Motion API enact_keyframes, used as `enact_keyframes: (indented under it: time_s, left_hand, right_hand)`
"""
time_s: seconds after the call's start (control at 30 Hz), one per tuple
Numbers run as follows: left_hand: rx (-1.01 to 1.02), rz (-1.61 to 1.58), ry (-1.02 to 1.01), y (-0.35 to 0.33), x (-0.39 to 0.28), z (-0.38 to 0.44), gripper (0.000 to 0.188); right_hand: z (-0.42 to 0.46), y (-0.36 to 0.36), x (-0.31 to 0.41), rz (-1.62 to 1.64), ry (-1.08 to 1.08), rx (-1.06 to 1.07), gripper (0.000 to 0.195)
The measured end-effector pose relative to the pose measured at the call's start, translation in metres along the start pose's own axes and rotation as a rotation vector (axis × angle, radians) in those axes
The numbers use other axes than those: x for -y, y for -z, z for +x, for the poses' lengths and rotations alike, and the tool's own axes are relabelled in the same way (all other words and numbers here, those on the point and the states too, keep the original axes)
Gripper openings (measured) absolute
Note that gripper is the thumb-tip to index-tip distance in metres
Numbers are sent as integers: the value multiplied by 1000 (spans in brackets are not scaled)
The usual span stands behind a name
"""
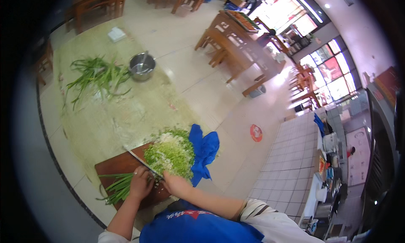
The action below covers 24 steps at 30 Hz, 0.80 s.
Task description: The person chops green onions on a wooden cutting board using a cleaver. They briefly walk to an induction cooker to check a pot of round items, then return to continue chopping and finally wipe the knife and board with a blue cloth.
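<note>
My left hand (141,183), with a ring on one finger, presses down on a bunch of long green onions (118,186) on a brown wooden cutting board (120,162). My right hand (175,183) grips a knife; its handle is hidden in the hand. The knife's blade (141,160) points away to the upper left across the board, close beside my left fingers. A large heap of chopped green onion (171,152), green and white, lies right of the blade. Against the heap's right side rests a crumpled blue cloth or plastic bag (202,151).
The board lies on a long pale-green table (95,126). Farther along it are loose green onions (98,73), a steel pot (142,66) with a utensil inside and a white packet (116,34). Beyond stand wooden tables (240,50) and benches. A white tiled counter (284,167) is at right.
</note>
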<state>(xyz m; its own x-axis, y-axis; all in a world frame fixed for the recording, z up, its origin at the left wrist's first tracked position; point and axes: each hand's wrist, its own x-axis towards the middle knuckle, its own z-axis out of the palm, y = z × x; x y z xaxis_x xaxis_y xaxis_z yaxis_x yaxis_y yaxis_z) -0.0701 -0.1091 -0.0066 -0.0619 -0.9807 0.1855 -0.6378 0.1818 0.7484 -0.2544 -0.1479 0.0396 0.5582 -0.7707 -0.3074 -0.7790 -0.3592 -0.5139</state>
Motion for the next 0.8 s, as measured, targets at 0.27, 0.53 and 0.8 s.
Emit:
enact_keyframes:
  time_s: [0.27,0.53,0.8]
  left_hand:
    - [-17,-39,-34,8,3,-14,25]
    - [-28,-102,18,5,6,-15,19]
    - [-10,-139,21,9,3,-12,18]
  right_hand:
    - [3,31,10,14,1,65,27]
    - [-18,29,17,-38,-43,106,28]
    - [-24,72,32,-22,-36,208,30]
